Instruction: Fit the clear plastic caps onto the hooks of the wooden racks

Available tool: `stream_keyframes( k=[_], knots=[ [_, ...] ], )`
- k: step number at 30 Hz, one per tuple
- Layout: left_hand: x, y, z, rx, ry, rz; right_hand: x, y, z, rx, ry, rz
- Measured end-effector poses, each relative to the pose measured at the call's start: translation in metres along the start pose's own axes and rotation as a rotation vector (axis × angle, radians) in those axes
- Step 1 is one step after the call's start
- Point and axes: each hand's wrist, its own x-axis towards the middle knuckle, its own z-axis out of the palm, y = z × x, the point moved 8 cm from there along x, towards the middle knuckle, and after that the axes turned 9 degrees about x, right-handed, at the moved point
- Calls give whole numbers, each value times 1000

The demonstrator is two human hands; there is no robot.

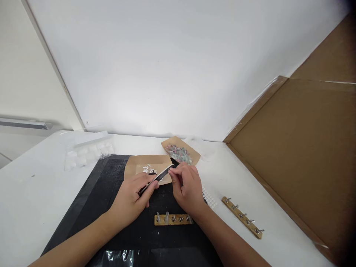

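A slim black strip with a pale edge [160,175], shaped like a nail file, slants up to the right above a brown paper tray. My left hand [132,195] is closed around its lower part, thumb along the near side. At its upper end, my right hand [189,185] is pinched, the fingertips touching or very near the strip. Whatever lies between those fingertips is too small to make out. Below the hands, a wooden bar with metal clips [177,220] rests on the black mat; clear nail tips stand on some clips. My right wrist partly overlaps the bar's right end.
Small white bits lie in the near paper tray [130,166]. Another paper tray [196,157] behind holds colourful pieces. A second clip bar [241,217] and a sheet of white dots [210,198] lie to the right. A clear compartment case [80,157] sits left; cardboard [292,148] stands right.
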Motion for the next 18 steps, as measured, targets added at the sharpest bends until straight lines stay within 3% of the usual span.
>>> stream_keyframes(
  k=[7,14,18],
  knots=[
    [-4,-15,9,-131,-75,-174,1,1,-6,32,53,30],
    [-3,-12,-8,2,125,-79,0,2,-8,120,80,81],
    [-3,-10,-10,22,120,-142,-3,4,-2,161,36,105]
  ],
)
